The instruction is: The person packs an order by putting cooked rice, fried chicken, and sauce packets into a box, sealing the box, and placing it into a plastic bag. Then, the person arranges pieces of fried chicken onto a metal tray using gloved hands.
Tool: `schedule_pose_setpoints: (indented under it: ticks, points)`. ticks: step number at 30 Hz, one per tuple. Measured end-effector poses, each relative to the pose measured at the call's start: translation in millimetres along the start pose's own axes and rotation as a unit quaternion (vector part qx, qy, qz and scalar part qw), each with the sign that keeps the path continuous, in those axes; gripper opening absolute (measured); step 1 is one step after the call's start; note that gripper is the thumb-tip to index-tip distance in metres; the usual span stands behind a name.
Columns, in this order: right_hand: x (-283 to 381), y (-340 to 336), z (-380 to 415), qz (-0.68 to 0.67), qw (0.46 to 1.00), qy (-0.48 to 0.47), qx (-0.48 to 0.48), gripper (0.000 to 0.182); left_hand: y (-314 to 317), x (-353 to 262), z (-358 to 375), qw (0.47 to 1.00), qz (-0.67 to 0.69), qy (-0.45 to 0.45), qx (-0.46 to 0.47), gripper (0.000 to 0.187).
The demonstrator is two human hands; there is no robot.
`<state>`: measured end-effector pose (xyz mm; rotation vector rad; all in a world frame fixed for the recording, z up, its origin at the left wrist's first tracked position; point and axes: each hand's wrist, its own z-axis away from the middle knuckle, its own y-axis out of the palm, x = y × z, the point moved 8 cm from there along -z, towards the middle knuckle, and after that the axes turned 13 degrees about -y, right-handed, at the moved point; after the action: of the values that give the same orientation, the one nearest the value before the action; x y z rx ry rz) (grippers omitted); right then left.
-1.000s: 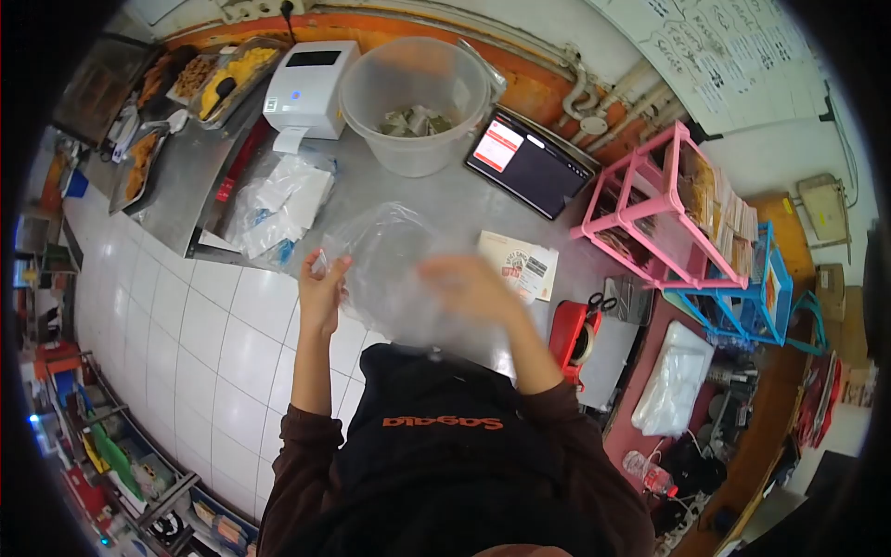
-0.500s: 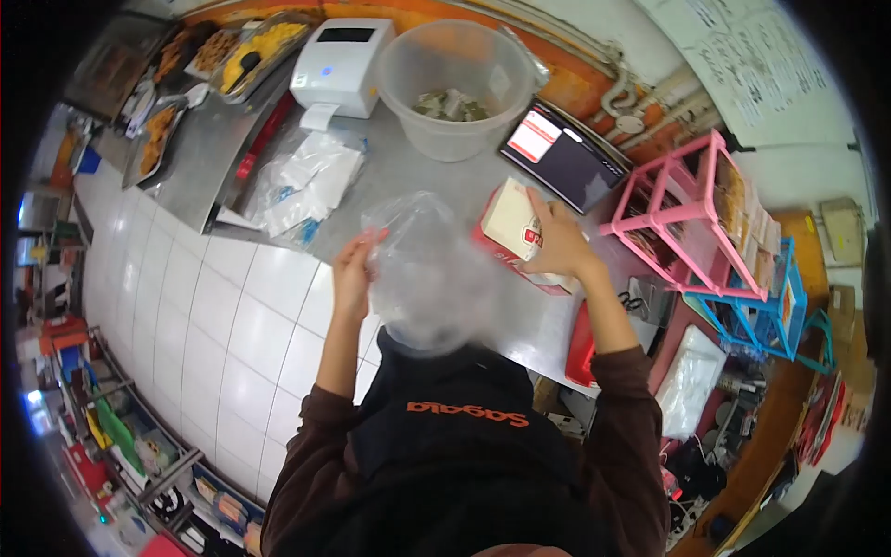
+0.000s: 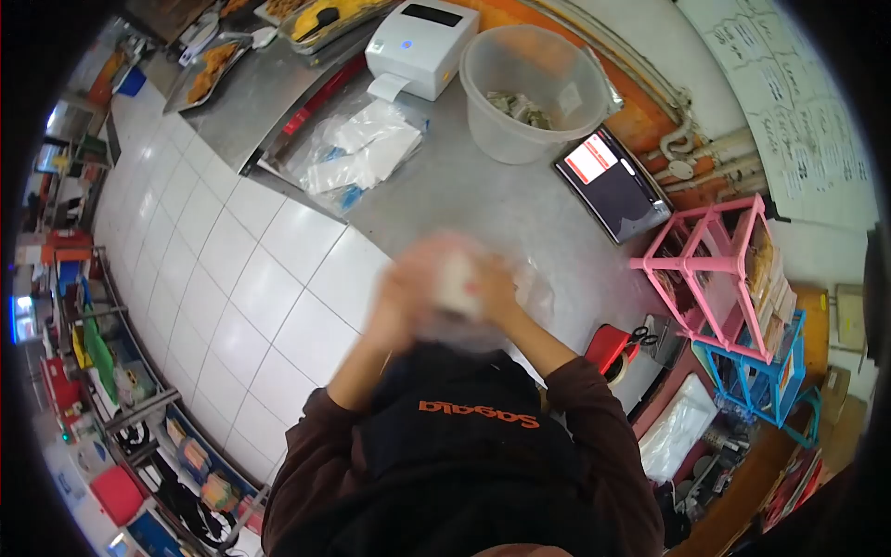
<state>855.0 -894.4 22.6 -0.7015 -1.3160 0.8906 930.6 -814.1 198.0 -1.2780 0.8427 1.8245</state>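
Note:
A red and cream box point(image 3: 455, 280), smeared by motion, is between my two hands, close in front of the apron at the counter's near edge. My left hand point(image 3: 397, 302) is at its left side, with the fingers too blurred to make out. Closed against its right side is my right hand point(image 3: 495, 290). The clear plastic bag point(image 3: 531, 290) shows around the box and to the right of my right hand. Whether the box is fully inside the bag cannot be made out.
On the metal counter point(image 3: 436, 186) are a white label printer point(image 3: 419, 46), a translucent tub point(image 3: 529, 97), a tablet point(image 3: 613, 186) and plastic packaging point(image 3: 367, 148). To the right are a pink rack point(image 3: 710, 265), scissors point(image 3: 642, 336) and a red object point(image 3: 610, 351).
The box has moved left and toward the body with my right hand. My hands have come together around it, with the bag lower and partly behind them. The camera view has shifted.

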Motion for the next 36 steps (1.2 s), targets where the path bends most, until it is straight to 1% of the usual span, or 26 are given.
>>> schedule_pose_setpoints:
  ticks: [1,2,3,4,5,7,8,10,12,13,15,17,18,20,21,22,23,24,25,27,28,30,31,33,35,36]
  points:
    - [4.2,1.7,0.5,0.013,1.000,0.000,-0.011,0.097,34.9,-20.0,18.0,0.992,-0.088,0.055,0.068,0.045]
    - [6.8,4.5,2.6,0.034,0.999,0.003,-0.014,0.092,76.4,-17.4,28.5,0.980,-0.062,0.040,0.185,0.059]
    - [10.1,2.9,3.6,0.054,0.998,0.006,-0.017,0.087,98.4,-0.7,35.3,0.977,-0.002,0.023,0.214,0.064]
    - [11.8,-1.3,4.7,0.071,0.997,0.012,-0.023,0.083,108.7,13.8,34.8,0.956,0.060,-0.118,0.263,0.068]
    - [13.3,-5.1,6.4,0.088,0.996,0.015,-0.026,0.078,106.5,16.9,32.2,0.956,0.061,-0.118,0.262,0.068]
    - [13.3,-16.8,15.0,0.132,0.991,0.019,-0.035,0.070,82.2,14.4,16.5,0.985,0.007,-0.008,0.172,0.067]
    - [13.5,-26.6,21.1,0.161,0.986,0.019,-0.036,0.066,63.8,-0.6,11.7,0.985,-0.097,0.122,0.076,0.064]
    - [17.8,-58.6,38.4,0.230,0.973,0.022,-0.006,0.060,18.7,-18.1,3.3,0.998,-0.066,0.003,-0.008,0.049]
    - [29.5,-101.2,64.1,0.253,0.955,0.024,0.154,0.056,-18.1,-53.5,-1.2,0.944,-0.287,0.110,-0.120,0.026]
    - [38.6,-127.7,81.8,0.242,0.936,0.019,0.254,0.056,-43.4,-40.2,-11.3,0.912,-0.374,0.081,-0.148,0.020]
    - [36.7,-162.4,121.2,0.162,0.939,0.042,0.301,0.047,-61.2,-50.8,-16.9,0.848,-0.505,0.004,-0.159,0.014]
    - [61.1,-219.5,136.9,0.101,0.950,0.014,0.294,0.035,-53.1,-68.5,-17.8,0.888,-0.431,-0.102,-0.122,0.014]
    - [65.2,-227.6,142.7,0.098,0.952,0.023,0.291,0.035,-48.8,-72.6,-21.4,0.889,-0.434,-0.098,-0.113,0.014]
    - [86.9,-261.2,136.0,0.136,0.985,-0.045,0.095,0.022,-23.1,-84.8,-26.3,0.932,-0.362,0.005,0.005,0.014]
    - [88.3,-257.2,130.7,0.138,0.985,-0.039,0.093,0.022,-0.7,-78.5,-28.1,0.959,-0.264,-0.004,0.101,0.015]
    - [101.8,-258.4,116.6,0.132,0.986,-0.100,0.013,0.018,28.7,-69.5,-27.6,0.967,-0.162,-0.015,0.194,0.017]
    - [114.0,-260.1,106.8,0.125,0.977,-0.161,-0.068,0.015,57.6,-67.8,-23.4,0.964,-0.109,0.072,0.233,0.030]
    - [113.8,-253.0,98.6,0.126,0.977,-0.157,-0.070,0.015,92.7,-76.4,-15.8,0.924,-0.181,0.125,0.313,0.035]
    - [123.4,-255.2,94.9,0.124,0.959,-0.214,-0.139,0.017,106.8,-67.2,-17.8,0.922,-0.182,0.125,0.317,0.035]
    - [121.4,-240.0,95.2,0.122,0.933,-0.269,-0.206,0.020,99.8,-29.0,-37.2,0.966,-0.204,0.054,0.146,0.042]
    - [106.5,-220.6,93.5,0.110,0.940,-0.246,-0.211,0.021,100.1,-22.8,-38.1,0.966,-0.204,0.054,0.147,0.042]
    - [72.2,-175.7,87.6,0.079,0.955,-0.171,-0.229,0.022,63.1,-10.9,-46.5,0.999,0.019,-0.002,-0.027,0.040]
    - [54.0,-153.4,85.4,0.061,0.961,-0.121,-0.242,0.023,70.6,-3.3,-44.4,0.999,0.020,0.000,-0.032,0.040]
    - [20.5,-107.2,81.4,0.022,0.963,-0.005,-0.269,0.025,117.3,1.7,-26.6,0.984,-0.152,0.096,0.009,0.039]
    - [0.3,-71.5,74.5,-0.008,0.953,0.090,-0.290,0.027,166.6,43.6,-5.3,0.954,-0.223,-0.047,0.197,0.044]
    - [-7.6,-57.5,72.6,-0.017,0.947,0.123,-0.296,0.028,162.8,47.8,-5.2,0.954,-0.224,-0.048,0.195,0.044]
